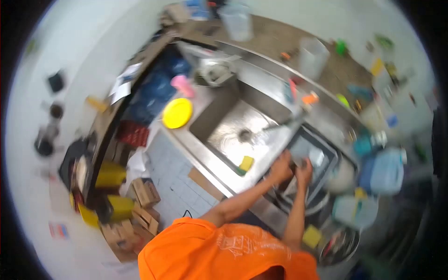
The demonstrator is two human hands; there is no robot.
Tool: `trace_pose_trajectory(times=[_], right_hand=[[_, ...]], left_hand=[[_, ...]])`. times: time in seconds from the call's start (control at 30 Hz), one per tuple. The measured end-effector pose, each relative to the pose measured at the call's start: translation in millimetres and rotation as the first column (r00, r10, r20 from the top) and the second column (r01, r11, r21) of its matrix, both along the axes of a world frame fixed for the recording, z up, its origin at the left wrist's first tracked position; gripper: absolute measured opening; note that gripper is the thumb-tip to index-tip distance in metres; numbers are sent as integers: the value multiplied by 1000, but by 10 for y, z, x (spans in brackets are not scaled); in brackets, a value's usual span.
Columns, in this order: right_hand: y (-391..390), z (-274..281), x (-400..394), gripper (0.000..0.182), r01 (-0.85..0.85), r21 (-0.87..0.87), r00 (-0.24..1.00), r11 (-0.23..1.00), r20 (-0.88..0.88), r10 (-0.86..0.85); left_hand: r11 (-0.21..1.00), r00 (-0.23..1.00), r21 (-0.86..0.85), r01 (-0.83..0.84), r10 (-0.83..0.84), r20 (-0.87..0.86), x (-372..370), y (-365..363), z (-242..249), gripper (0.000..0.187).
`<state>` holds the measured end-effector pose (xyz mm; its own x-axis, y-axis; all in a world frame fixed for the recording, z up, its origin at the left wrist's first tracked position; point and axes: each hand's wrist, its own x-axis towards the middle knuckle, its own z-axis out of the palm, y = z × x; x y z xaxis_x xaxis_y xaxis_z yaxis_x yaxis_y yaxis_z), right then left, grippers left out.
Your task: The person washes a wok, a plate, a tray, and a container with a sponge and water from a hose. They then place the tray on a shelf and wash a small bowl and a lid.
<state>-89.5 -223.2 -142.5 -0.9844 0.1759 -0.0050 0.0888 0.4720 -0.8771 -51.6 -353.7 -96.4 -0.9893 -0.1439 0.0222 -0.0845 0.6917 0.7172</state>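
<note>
My left hand [281,169] and my right hand [304,173] are close together over the near side of a dark-rimmed grey tub [332,169]. Fingers on both hands are curled in. Between them is a small greyish thing [295,162], too blurred to name. Pale liquid and a whitish shape [317,157] show inside the tub. To the left of my hands lies a steel sink basin [224,135] with its round drain. A yellow and green sponge [245,164] rests by the basin's near edge.
A yellow round lid or dish [177,113] and a pink item [182,86] sit left of the basin. Blue-tinted jugs [382,171] stand at right. Clear plastic containers [313,58] line the back ledge. Cardboard boxes [145,192] are on the floor at left.
</note>
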Motion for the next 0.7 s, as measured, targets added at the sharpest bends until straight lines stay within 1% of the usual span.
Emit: trace_pose_trajectory(times=[0.03,0.07,0.1,0.13,0.17,0.23,0.27,0.33,0.37,0.43,0.47,0.5,0.53,0.57,0.6,0.63,0.67,0.7], right_hand=[[62,9,-17,29,-53,97,987,994,-148,67],[100,104,-5,24,-55,124,993,991,-96,67],[176,65,-59,22,-69,165,993,984,-82,83],[251,-16,-127,20,-53,123,998,991,-32,57],[331,124,-160,23,-84,328,987,941,160,32],[297,438,-168,23,-143,387,985,911,142,94],[365,255,-243,23,-152,392,985,907,132,108],[596,-255,-335,26,-155,339,988,928,61,143],[646,-311,-372,26,-164,338,986,927,55,155],[776,-406,-388,33,-269,103,952,957,176,249],[867,-668,-428,38,-261,-37,958,965,116,264],[863,-620,-410,38,-258,-34,958,966,119,260],[846,-541,-382,40,-217,3,963,976,167,213],[849,-464,-347,41,-166,43,965,985,214,154],[861,-348,-293,41,-211,52,965,976,169,200],[753,13,-217,42,-182,152,960,972,241,142],[844,-197,-276,42,-228,178,949,957,261,178],[861,-208,-248,42,-246,149,952,958,223,209]], left_hand=[[1000,999,13,13,-13,44,83,-29,388,65],[1000,999,-23,6,-5,48,138,-31,597,62],[999,998,-49,15,-12,62,175,-29,691,59],[998,999,-45,33,-32,19,228,-37,685,60],[997,998,-41,67,-67,-19,286,25,642,63],[1000,1000,-13,26,-26,6,354,12,741,56],[1000,1000,-6,27,-27,-8,352,11,771,55],[1000,1000,5,17,-17,-18,395,33,793,53],[1000,1000,14,24,-24,-12,394,39,786,51],[999,1000,25,26,-26,-4,407,42,771,49],[998,997,57,8,-4,-78,425,33,748,48],[996,989,92,-1,14,-149,455,36,716,47],[992,990,122,12,6,-143,456,-4,734,48],[994,984,101,-30,47,-171,463,-19,747,45],[993,984,112,-27,46,-170,475,-34,738,44],[993,984,120,-21,41,-173,454,-67,719,44],[990,969,136,-21,54,-241,454,-79,714,43],[987,948,158,-27,75,-308,444,-92,727,43]])
